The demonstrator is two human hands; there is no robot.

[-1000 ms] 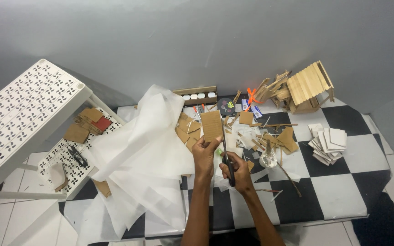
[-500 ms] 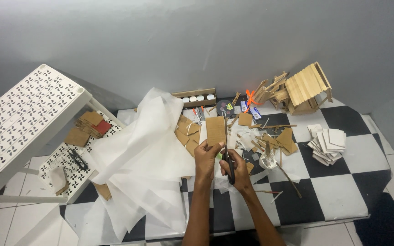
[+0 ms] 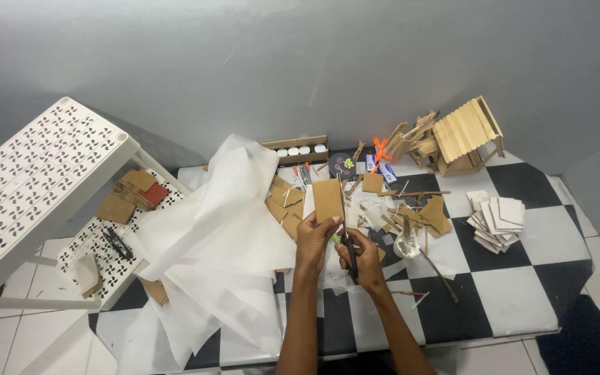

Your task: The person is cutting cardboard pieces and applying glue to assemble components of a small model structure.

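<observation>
Centrally, left hand [image 3: 314, 239] gripping cardboard piece [image 3: 328, 200], right hand [image 3: 360, 255] gripping scissors [image 3: 346, 229].

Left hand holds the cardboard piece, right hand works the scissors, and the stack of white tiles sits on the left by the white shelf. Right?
Not quite. In the head view the stack of white tiles lies on the right of the checkered table, far from the white shelf. The left hand does hold the cardboard piece; the right hand works the scissors.

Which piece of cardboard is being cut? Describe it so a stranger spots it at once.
Start at the checkered mat, then go to its middle, where the two hands meet. The left hand holds a cardboard rectangle upright while the right hand runs scissors along its right edge. Unlike the scraps lying flat around it, it is lifted and plain.
</observation>
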